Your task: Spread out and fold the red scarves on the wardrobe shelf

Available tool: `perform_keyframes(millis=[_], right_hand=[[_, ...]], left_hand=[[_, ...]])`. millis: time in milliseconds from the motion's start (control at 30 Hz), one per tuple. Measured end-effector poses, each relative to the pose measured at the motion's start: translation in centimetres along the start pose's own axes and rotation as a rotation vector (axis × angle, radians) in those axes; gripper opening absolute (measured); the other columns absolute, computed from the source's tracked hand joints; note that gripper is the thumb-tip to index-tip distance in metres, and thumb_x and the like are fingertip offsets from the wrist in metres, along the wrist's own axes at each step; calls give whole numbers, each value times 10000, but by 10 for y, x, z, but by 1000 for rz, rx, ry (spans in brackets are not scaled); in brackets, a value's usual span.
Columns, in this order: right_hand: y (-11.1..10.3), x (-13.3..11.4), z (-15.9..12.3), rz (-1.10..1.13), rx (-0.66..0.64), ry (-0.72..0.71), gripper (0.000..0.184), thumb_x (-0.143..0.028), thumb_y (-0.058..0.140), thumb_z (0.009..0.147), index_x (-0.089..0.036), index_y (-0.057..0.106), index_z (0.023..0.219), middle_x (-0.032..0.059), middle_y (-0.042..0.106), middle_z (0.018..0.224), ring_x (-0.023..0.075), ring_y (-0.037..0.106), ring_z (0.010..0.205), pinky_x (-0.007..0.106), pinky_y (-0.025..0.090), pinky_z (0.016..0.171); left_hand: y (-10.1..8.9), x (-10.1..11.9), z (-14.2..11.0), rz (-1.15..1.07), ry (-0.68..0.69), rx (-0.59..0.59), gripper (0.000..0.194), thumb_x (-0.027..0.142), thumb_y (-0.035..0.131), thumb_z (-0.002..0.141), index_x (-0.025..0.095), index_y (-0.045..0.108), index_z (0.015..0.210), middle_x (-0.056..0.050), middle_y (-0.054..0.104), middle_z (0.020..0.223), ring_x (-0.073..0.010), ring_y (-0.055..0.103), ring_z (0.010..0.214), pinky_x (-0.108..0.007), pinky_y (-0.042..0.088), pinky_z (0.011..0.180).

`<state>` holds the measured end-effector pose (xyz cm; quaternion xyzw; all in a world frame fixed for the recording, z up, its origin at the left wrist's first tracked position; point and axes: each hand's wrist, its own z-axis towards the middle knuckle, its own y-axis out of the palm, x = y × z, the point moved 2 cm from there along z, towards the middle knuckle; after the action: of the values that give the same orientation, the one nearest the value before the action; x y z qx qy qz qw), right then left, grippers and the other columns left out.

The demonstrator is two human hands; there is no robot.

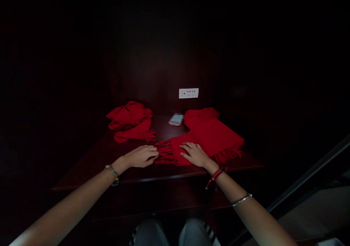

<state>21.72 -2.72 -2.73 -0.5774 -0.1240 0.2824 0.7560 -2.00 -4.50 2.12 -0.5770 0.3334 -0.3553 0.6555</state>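
Observation:
A red fringed scarf (177, 149) lies with one end flat near the table's front edge, its tassels pointing left. My left hand (142, 156) is at those tassel ends, fingers bent and closed on the fringe; the fingertips are partly hidden. On the flat scarf end rests my right hand (194, 154), palm down with its fingers spread. Behind it, more red cloth (216, 136) is layered, with another fringe hanging toward the front right. To the left sits a crumpled red scarf heap (131, 115), a fringed end trailing in front of it.
A pixelated pale, flat item (176, 119) lies between the red piles. Above it, a white socket panel (188, 93) is set in the dark back wall. The dark wooden table (93, 169) ends at a front edge above my knees (151, 233).

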Motion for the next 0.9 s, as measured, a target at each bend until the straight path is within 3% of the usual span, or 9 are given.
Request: perform_keyframes(millis=[133,267,433,600,900], right_hand=[[1,0,0,20,13,13,441,-448,309,856,-223,435,1213,84,459,1231,199,389,1124,377,282,905],[0,0,0,34,35,18,431,-441,320,855,-223,446,1204,80,469,1224,197,398,1119,371,285,906],[-1,0,0,37,37,24,425,-435,334,852,-218,455,1197,82,482,1209,190,402,1119,359,296,903],[-2,0,0,50,43,26,411,-423,344,850,-217,471,1182,86,491,1199,192,410,1112,360,299,902],[-1,1,0,59,67,30,406,-413,354,849,-208,477,1176,79,496,1194,190,419,1097,354,303,895]], left_hand=[[-6,-12,-15,-21,-113,36,225,203,317,838,192,538,881,-32,537,825,-145,502,775,-259,390,757],[-2,9,16,-19,-29,108,264,207,327,847,212,511,1037,-53,522,1007,-162,474,937,-289,343,863],[14,17,48,-34,29,69,221,240,382,835,203,526,999,-51,517,954,-159,482,897,-279,359,844],[21,4,44,-49,-6,98,218,246,375,838,205,523,993,-50,512,951,-161,476,888,-282,362,833],[22,3,48,-85,33,73,271,280,387,843,239,513,1079,-46,506,967,-157,473,904,-274,358,829]])
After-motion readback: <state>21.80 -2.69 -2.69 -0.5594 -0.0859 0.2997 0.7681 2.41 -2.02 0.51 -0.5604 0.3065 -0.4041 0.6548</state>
